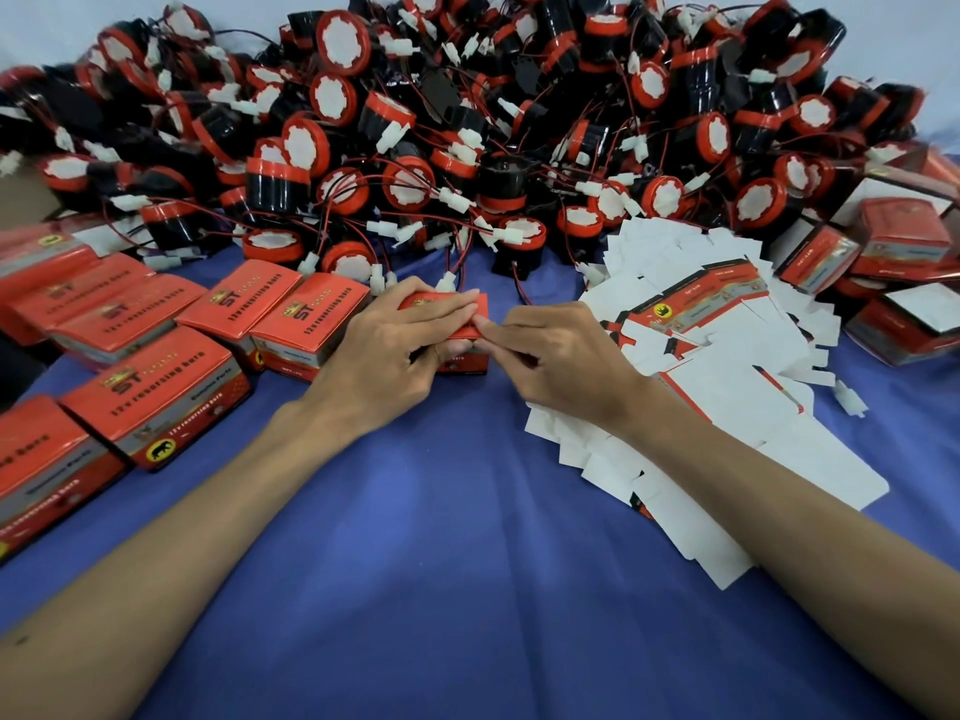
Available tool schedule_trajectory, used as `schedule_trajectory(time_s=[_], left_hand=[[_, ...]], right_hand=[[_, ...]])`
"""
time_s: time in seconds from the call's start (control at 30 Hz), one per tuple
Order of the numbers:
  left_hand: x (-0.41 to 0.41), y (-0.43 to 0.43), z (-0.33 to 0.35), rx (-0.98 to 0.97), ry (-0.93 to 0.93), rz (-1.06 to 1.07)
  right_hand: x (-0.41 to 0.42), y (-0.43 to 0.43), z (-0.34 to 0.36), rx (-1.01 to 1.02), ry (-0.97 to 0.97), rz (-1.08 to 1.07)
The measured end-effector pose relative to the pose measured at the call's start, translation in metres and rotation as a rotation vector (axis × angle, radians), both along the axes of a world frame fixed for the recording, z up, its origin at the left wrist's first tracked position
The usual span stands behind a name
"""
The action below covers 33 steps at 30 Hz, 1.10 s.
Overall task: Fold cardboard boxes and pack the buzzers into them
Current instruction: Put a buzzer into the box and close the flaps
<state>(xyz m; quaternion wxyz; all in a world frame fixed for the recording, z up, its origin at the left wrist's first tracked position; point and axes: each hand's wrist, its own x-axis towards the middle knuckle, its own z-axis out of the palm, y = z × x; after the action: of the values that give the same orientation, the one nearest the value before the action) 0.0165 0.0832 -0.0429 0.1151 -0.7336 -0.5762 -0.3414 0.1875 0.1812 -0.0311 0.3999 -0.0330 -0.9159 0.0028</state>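
Note:
A small red cardboard box [470, 304] stands on the blue cloth at the middle of the table. My left hand [395, 350] grips it from the left, fingers laid over its top and thumb at its front. My right hand [558, 356] pinches the box's right edge at the top flap. What is inside the box is hidden. A big heap of black and red buzzers [467, 122] with red and black wires and white plugs fills the back of the table.
Several closed red boxes [156, 397] lie in rows on the left. A stack of flat unfolded box blanks [727, 387], white side up, spreads on the right. More red boxes [893, 262] pile up at the far right. Blue cloth [441, 537] lies bare between my forearms.

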Motion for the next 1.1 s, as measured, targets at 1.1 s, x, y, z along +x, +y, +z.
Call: schedule_trajectory(time_s=[1.1], left_hand=[[0.013,-0.007,0.004,0.084,0.427,0.479]], right_hand=[[0.005,0.018,0.006,-0.147,-0.354,-0.794]])
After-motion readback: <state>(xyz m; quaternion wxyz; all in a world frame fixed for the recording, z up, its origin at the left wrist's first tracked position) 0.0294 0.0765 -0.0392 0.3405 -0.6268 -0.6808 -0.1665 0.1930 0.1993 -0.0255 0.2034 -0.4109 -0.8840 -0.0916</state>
